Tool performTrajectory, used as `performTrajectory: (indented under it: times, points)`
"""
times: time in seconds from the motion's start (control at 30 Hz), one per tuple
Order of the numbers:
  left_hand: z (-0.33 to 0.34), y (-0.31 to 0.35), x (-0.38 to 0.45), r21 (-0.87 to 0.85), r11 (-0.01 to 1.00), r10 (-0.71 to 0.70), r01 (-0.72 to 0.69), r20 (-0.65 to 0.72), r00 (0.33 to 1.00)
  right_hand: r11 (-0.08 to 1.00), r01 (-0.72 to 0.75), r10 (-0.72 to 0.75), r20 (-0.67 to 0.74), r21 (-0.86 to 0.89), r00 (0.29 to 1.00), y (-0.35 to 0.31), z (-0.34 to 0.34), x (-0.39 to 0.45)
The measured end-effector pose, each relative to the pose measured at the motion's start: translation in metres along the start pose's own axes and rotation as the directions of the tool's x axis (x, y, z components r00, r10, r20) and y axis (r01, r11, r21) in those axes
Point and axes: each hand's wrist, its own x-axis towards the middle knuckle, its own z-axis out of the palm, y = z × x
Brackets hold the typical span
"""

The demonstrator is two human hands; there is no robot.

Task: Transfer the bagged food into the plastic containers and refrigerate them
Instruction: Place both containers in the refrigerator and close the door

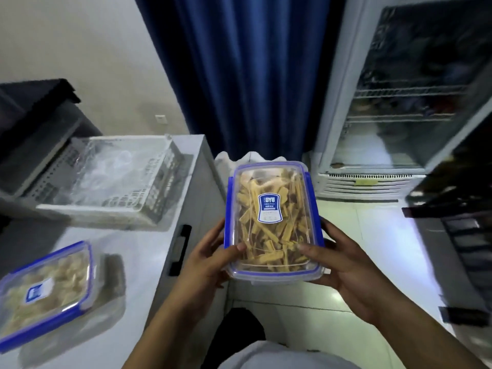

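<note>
lidded container [271,222] clamped between left hand [210,258] and right hand [343,265], each grip on its near end

A single wide-angle view came from the person's head, facing forward and steeply down. It sat close over the two forearms, which entered from the bottom edge and met near the frame's centre. The lens bent straight lines toward the edges, and the outer parts were blurred. The white counter [149,251] filled the lower left, the glass-door fridge [399,102] rose at the upper right, and the blue curtain [253,62] hung straight ahead. No second view shared the scene.
</note>
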Motion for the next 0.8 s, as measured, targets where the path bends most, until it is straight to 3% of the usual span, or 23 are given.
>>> performTrajectory:
  times: [0.2, 0.4, 0.5, 0.67, 0.73, 0.8]
  points:
    - [0.034, 0.05, 0.119, 0.135, 0.991, -0.054, 0.019, 0.261, 0.964, 0.994, 0.096, -0.075, -0.278, 0.06, 0.958, -0.04, -0.031, 0.059]
    - [0.08, 0.118, 0.235, 0.317, 0.948, -0.151, -0.023, 0.514, 0.844, 0.969, 0.148, -0.029, -0.508, 0.196, 0.861, -0.082, -0.051, 0.103]
    - [0.106, 0.151, 0.29, 0.425, 0.899, -0.174, -0.103, 0.563, 0.808, 0.945, 0.188, 0.014, -0.604, 0.269, 0.797, -0.093, -0.06, 0.116]
    - [0.178, 0.195, 0.407, 0.555, 0.752, -0.036, -0.355, 0.572, 0.819, 0.909, 0.283, 0.029, -0.724, 0.306, 0.689, -0.115, -0.083, 0.133]
    - [0.214, 0.21, 0.456, 0.603, 0.635, 0.068, -0.484, 0.579, 0.812, 0.892, 0.33, 0.022, -0.757, 0.31, 0.653, -0.126, -0.095, 0.137]
    - [0.255, 0.226, 0.494, 0.678, 0.453, 0.162, -0.579, 0.576, 0.801, 0.873, 0.371, 0.022, -0.786, 0.317, 0.618, -0.138, -0.11, 0.142]
